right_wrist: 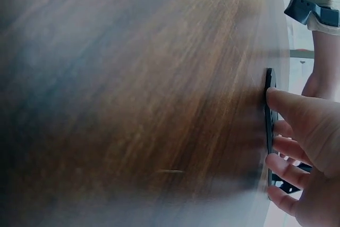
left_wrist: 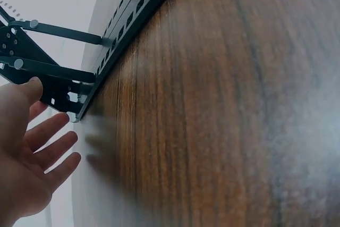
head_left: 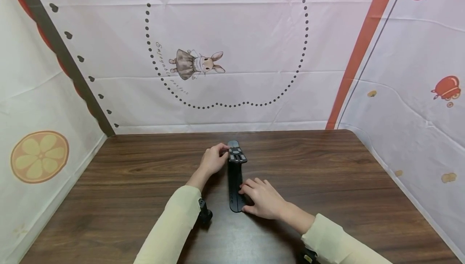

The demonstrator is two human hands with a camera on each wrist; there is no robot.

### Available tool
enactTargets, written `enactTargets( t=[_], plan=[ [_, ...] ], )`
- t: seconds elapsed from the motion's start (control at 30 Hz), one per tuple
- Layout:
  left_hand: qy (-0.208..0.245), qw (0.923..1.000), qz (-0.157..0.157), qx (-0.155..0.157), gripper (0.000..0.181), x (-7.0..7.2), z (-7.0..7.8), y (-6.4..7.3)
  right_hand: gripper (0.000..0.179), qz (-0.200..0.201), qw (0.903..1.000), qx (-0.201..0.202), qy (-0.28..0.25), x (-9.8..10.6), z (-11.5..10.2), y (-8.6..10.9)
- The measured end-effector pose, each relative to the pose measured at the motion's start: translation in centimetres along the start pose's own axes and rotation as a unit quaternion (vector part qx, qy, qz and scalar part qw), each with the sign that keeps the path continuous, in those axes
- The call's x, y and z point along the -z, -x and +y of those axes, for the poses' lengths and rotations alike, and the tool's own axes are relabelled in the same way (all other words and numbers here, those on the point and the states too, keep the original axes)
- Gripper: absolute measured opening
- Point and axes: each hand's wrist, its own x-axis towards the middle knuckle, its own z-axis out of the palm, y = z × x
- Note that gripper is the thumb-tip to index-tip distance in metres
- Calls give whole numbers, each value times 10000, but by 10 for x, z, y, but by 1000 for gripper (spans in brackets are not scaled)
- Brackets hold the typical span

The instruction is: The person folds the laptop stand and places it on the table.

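Note:
A black folding stand (head_left: 235, 181) lies lengthwise on the table, its long base flat and rounded at both ends. Near the far end a tilted plate with pale pads (head_left: 237, 155) rises over the base. In the left wrist view, two hinged arms (left_wrist: 61, 31) join that plate to the slotted base (left_wrist: 139, 8). My left hand (head_left: 213, 160) pinches the raised part from the left with thumb and index finger, the other fingers spread. At the near end, my right hand (head_left: 265, 200) holds the base by its right edge, thumb nearest me, fingertips over the top.
The brown wooden table (head_left: 145, 167) reaches a white printed cloth (head_left: 232, 26) behind it and on both sides. A black device (head_left: 205, 213) is strapped at the left wrist, and another (head_left: 308, 256) at the right.

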Motion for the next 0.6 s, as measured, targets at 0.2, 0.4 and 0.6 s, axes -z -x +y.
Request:
enactTargets(
  t=[0.2, 0.4, 0.6],
  plan=[
    [-179, 9991, -370, -88, 35, 6, 1, 5, 34, -380, 9986, -38, -369, 5, 4, 1],
    [-278, 9974, -632, -189, 43, 9, 1, 10, 34, -689, 9949, -65, -740, 10, 7, 1],
    [-51, 9988, -408, -284, 39, 11, 2, 18, 31, -460, 9925, -74, -1132, 13, 14, -3]
  ],
)
